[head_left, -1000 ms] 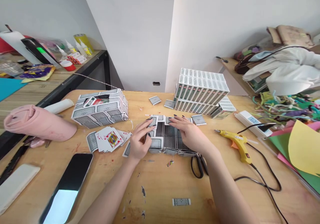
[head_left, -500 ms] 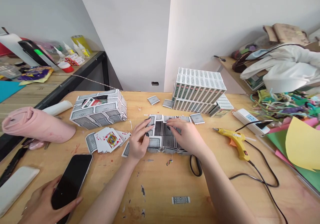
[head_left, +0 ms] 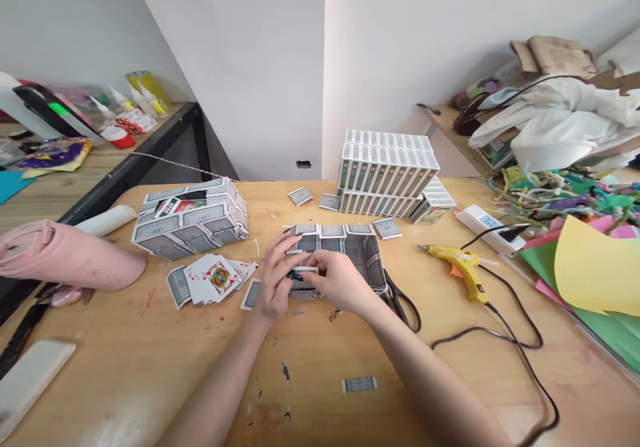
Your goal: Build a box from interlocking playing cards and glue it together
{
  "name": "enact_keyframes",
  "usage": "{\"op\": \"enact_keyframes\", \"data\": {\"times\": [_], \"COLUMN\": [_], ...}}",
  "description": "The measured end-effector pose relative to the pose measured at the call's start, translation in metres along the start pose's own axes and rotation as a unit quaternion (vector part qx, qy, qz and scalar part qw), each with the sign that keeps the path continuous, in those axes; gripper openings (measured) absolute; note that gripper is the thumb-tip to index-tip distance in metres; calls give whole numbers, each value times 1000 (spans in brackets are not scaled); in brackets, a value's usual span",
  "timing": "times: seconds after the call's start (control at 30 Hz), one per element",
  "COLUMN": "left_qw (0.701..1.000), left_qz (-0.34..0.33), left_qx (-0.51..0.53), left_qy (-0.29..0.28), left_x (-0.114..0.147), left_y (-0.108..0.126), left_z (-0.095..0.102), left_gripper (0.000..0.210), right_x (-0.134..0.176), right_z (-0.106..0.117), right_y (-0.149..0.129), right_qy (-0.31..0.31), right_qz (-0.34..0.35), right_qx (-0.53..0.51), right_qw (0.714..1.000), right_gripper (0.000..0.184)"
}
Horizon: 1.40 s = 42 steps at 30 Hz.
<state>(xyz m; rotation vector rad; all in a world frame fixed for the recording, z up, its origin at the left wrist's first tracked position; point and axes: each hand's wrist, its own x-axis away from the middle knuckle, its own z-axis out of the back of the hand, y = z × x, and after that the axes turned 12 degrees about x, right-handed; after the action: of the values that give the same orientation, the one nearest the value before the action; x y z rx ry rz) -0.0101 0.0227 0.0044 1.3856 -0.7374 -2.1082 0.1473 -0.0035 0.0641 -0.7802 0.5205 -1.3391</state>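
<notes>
An open box made of grey-patterned playing cards [head_left: 374, 260] lies before me, its inside showing on the right. My left hand [head_left: 277, 277] closes around the box's left end, fingertips on the upper edge and thumb at the front. My right hand [head_left: 337, 280] reaches over the front side and pinches the pale edge of a playing card [head_left: 306, 269] close to my left thumb. The fingers hide much of that card and of the box's left part. Black-handled scissors [head_left: 404, 304] lie against the box's right front corner.
Left stands a finished-looking card-covered box [head_left: 200, 217], with loose playing cards [head_left: 217, 277] before it and a pink roll [head_left: 75, 257] beside. Behind are stacked card packs [head_left: 385, 167]. A yellow glue gun [head_left: 463, 267] with its cord and a power strip [head_left: 490, 228] lie right.
My right hand has moved left to my left hand and pinches a card. More of the box's inside shows. Another person's hand and a phone have left the lower left.
</notes>
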Motion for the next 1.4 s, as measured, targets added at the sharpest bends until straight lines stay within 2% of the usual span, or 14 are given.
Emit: {"op": "enact_keyframes", "data": {"times": [0.13,0.27,0.47,0.63,0.7,0.83,0.9,1.0,1.1,1.17,1.23,1.4], "left_qw": [1000,999,990,989,993,999,998,998,999,1000,1000,997], "left_qz": [19,41,64,59,57,29,7,-3,12,9,-12,-47], "left_qx": [0,11,88,77,63,26,13,-2,-15,-20,-18,-53], "left_qy": [-8,8,92,111,79,-35,-58,-66,-35,-4,5,-16], "left_x": [-3,-4,0,4,4,3,4,6,8,9,11,12], "left_y": [4,7,0,-3,-1,3,4,4,4,5,6,10], "left_z": [1,1,-6,-8,-6,2,4,5,5,5,5,7], "left_gripper": [32,28,22,28,29,32,38,46,52,54,51,39], "right_x": [3,6,11,6,2,-5,-6,-7,-4,-1,4,12], "right_z": [5,8,11,7,4,3,4,7,12,17,20,23], "right_y": [-2,-5,-9,-8,-6,1,4,9,10,8,5,-4], "right_qy": [-8,-17,-14,13,6,-38,-56,-87,-107,-96,-74,-47], "right_qz": [-1,15,37,-5,-32,-70,-76,-35,35,73,110,194], "right_qx": [-7,-4,50,62,46,1,-16,-33,-31,-3,48,165], "right_qw": [1000,1000,998,998,998,997,995,995,993,993,990,966], "right_gripper": [17,14,13,11,11,13,15,21,17,9,5,15]}}
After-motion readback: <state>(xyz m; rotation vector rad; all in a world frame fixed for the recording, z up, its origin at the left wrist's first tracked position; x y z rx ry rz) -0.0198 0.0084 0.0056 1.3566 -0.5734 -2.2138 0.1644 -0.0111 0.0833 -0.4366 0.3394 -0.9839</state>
